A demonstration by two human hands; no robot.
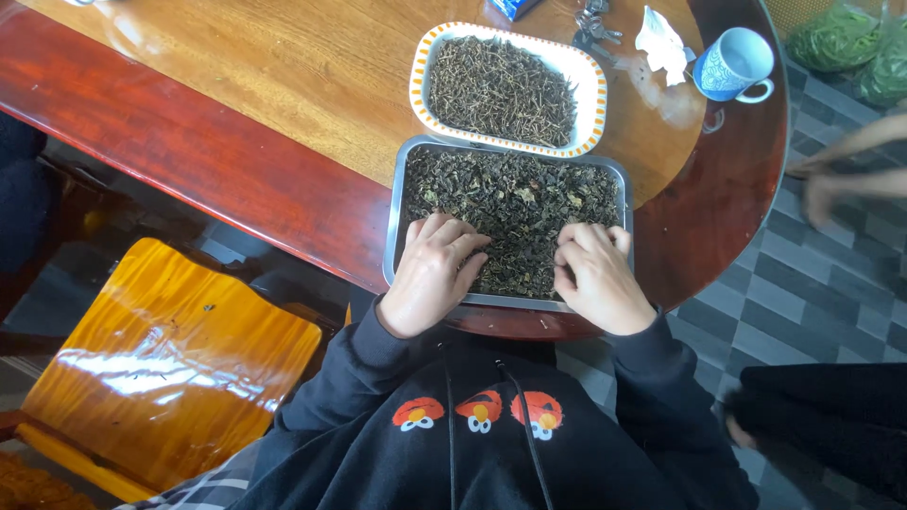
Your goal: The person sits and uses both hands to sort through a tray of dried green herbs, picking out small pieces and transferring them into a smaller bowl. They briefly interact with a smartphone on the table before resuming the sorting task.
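A loose heap of dark, crumpled dried leaves [515, 203], flecked with paler bits, fills a shallow rectangular metal tray [395, 222] at the near edge of the wooden tabletop [283, 85]. The left hand [433, 274] lies palm down on the leaves at the tray's near left, fingers [452, 236] bent and close together, holding nothing that shows. The right hand [597, 276] rests at the near right, fingers [572, 253] curled inward onto the leaves; whether they pinch any cannot be told. Just beyond stands an orange-rimmed white dish [418, 71] of thin dry stems, with a blue mug [732, 64] to its right.
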